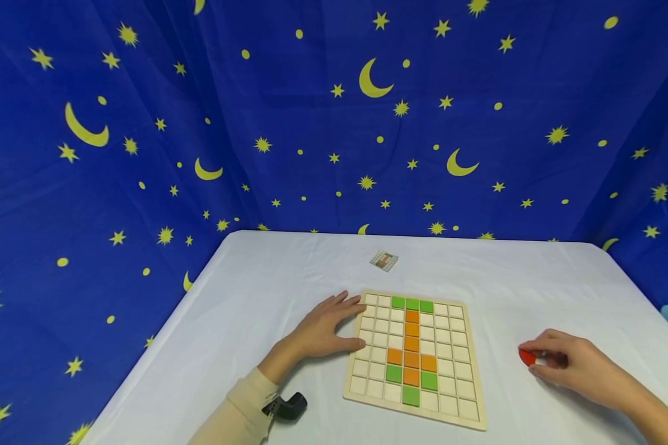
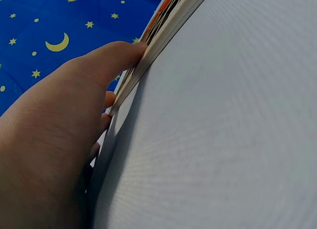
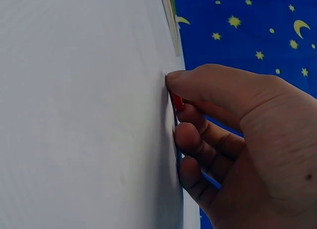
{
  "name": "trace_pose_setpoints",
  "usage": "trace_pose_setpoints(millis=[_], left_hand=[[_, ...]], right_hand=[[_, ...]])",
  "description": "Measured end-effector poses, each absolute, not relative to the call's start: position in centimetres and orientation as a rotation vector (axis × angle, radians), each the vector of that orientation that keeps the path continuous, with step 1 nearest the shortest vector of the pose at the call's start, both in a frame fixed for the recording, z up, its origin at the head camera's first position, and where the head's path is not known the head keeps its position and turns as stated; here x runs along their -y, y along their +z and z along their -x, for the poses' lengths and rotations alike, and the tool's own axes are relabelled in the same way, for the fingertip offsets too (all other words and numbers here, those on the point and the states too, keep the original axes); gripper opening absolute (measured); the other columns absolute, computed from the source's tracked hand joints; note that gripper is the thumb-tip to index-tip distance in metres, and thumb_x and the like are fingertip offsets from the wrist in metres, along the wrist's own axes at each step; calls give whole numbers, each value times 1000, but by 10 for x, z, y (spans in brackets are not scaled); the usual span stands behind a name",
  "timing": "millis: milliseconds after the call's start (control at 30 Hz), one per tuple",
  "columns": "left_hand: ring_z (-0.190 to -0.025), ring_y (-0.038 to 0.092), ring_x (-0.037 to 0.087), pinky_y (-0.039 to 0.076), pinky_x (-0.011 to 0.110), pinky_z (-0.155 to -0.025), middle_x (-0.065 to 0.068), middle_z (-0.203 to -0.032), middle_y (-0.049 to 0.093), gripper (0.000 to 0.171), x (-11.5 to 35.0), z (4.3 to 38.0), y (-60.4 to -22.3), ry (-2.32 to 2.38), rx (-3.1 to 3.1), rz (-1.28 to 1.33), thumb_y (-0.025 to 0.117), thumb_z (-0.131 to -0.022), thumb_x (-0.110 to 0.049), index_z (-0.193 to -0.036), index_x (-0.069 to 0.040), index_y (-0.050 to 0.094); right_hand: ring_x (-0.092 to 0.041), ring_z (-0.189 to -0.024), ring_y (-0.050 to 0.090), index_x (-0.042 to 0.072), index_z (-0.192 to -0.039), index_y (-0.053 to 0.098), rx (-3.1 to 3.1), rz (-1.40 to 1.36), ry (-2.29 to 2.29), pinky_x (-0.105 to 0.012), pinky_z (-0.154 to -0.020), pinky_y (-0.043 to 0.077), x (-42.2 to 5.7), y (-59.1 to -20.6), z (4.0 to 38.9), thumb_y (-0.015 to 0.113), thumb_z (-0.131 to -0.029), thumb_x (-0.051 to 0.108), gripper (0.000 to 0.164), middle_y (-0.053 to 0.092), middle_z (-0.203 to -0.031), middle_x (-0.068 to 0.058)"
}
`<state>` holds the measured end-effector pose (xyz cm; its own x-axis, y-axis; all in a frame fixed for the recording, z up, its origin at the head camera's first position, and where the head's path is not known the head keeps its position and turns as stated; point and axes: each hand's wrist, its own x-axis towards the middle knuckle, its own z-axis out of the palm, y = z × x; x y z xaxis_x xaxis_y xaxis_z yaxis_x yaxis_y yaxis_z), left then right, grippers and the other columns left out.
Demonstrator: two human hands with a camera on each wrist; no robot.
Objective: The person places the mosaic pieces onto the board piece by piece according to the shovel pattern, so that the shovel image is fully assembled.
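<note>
A square wooden grid board (image 1: 473, 371) lies on the table, holding green tiles (image 1: 411, 396) and orange tiles (image 1: 412, 344) among pale cells. My left hand (image 1: 324, 327) rests at the board's left edge, thumb and fingertips touching its rim, as the left wrist view also shows along the board's side (image 2: 133, 80). To the right of the board, my right hand (image 1: 576, 364) pinches a small red piece (image 1: 526, 356) between thumb and fingers, close to the tabletop. In the right wrist view only a sliver of the red piece (image 3: 178, 101) shows; its full shape is hidden.
A small card (image 1: 385, 261) with a printed grid pattern lies beyond the board. White cloth (image 1: 289, 266) covers the table. A blue curtain (image 1: 312, 123) with yellow stars and moons stands behind and at the sides. A black device (image 1: 289, 406) sits at the left wrist.
</note>
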<state>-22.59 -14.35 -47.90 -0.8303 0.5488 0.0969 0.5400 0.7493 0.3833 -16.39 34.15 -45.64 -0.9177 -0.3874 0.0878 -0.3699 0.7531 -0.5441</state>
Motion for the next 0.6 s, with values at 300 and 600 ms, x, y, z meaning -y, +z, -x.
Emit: trace_pose_setpoints(millis=[300, 600], left_hand=[[-144, 12, 14, 15, 43, -115, -16, -154, 26, 79, 144, 223, -477, 631, -2909, -905, 53, -80, -75, -147, -34, 40], [-144, 14, 16, 16, 43, -115, -13, -154, 28, 79, 142, 223, -476, 653, -2912, -927, 54, -80, -73, -146, -32, 42]], right_hand=[[-4, -70, 49, 18, -109, 71, -2873, 669, -908, -22, -53, 41, -326, -453, 167, 78, -81, 30, 31, 56, -89, 8], [-6, -72, 50, 20, -109, 71, -2867, 775, -937, -21, -55, 42, -306, -446, 169, 78, -81, 25, 29, 57, -88, 10]])
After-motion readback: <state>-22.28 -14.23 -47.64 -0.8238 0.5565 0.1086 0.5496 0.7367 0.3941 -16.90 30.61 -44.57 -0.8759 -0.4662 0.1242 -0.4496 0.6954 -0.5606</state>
